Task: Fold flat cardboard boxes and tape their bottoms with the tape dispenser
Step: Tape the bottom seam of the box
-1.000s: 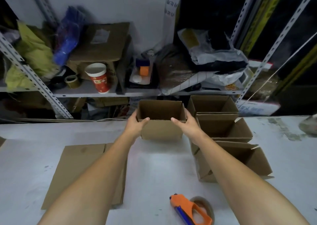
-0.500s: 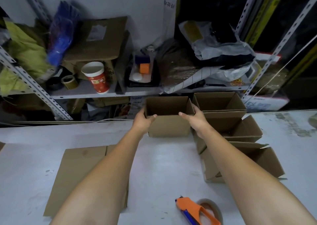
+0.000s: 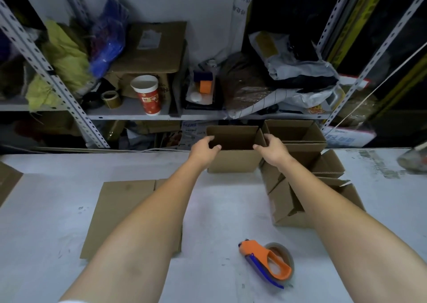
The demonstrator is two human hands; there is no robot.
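An open-topped folded cardboard box [image 3: 233, 161] stands upright at the far edge of the white table [image 3: 226, 205]. My left hand [image 3: 203, 149] grips its left wall, fingers curled over the rim. My right hand [image 3: 273, 151] grips its right wall in the same way. A stack of flat cardboard blanks [image 3: 124, 210] lies on the table under my left forearm. The orange tape dispenser [image 3: 265, 260] with its tape roll lies near the table's front, between my arms.
Three more folded boxes stand to the right: one at the back [image 3: 298, 133], one behind my right wrist [image 3: 328, 164], one tilted under my right forearm [image 3: 288, 205]. Behind the table a metal shelf holds a red paper cup [image 3: 149, 96], tape rolls and bags.
Both hands have pushed the held box away from me to the table's far edge, beside the back right box.
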